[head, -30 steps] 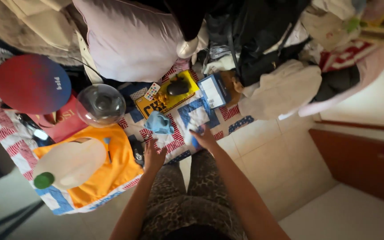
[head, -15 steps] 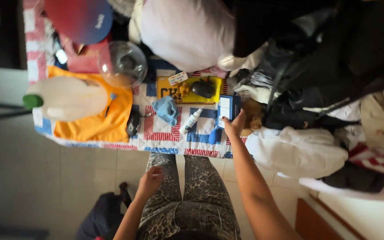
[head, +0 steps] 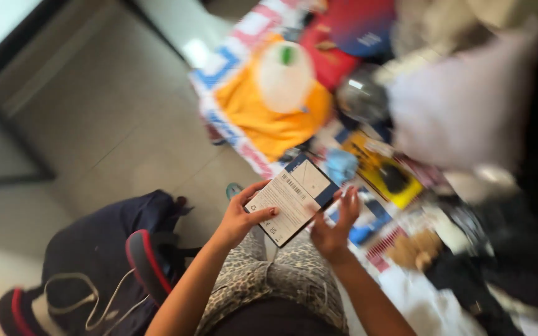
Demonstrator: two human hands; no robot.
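I hold a small flat box [head: 294,198], white with a dark blue edge and a barcode on its face, above my lap. My left hand [head: 239,218] grips its lower left side, thumb on the face. My right hand [head: 333,225] touches its right edge with fingers spread. Below are my legs in leopard-print trousers [head: 275,280]. The view is motion-blurred.
A patterned cloth [head: 231,81] on the tiled floor carries an orange garment [head: 269,118], a white bottle with a green cap [head: 284,74], a glass bowl [head: 359,96], a yellow packet [head: 390,177] and a pale pillow [head: 462,106]. A dark backpack with red trim [head: 107,261] lies at my left.
My right hand lifted the box off the cloth and brought it to my lap; my left hand came up and took hold of it. The camera swung left.
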